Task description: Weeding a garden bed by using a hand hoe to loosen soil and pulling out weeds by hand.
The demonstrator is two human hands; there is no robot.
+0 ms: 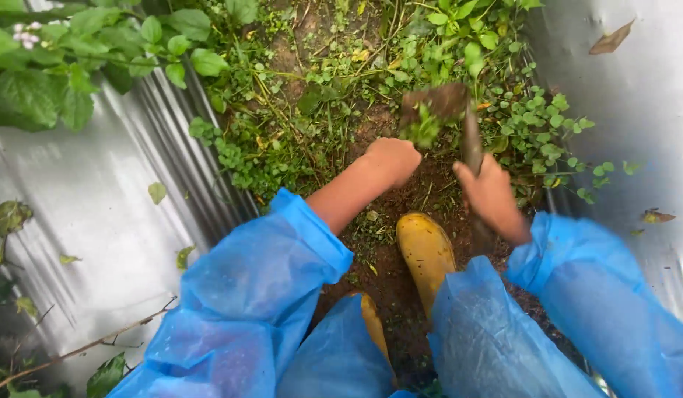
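Observation:
My right hand [489,193] grips the dark handle of a hoe-like tool [470,140], whose muddy blade [435,101] is raised over the soil with a clump of green weeds [422,131] stuck to it. My left hand [392,158] is closed in a fist just left of the blade, low over the bare dirt; whether it holds anything is hidden. Both arms wear blue plastic raincoat sleeves [260,280]. A yellow rubber boot [425,250] stands on the dark soil below the hands.
Corrugated metal sheets [98,206] wall the narrow strip on the left, with another metal sheet [636,110] on the right. Low green weeds [533,118] cover the ground ahead. A leafy plant [54,74] overhangs the upper left. A second boot toe [372,317] shows below.

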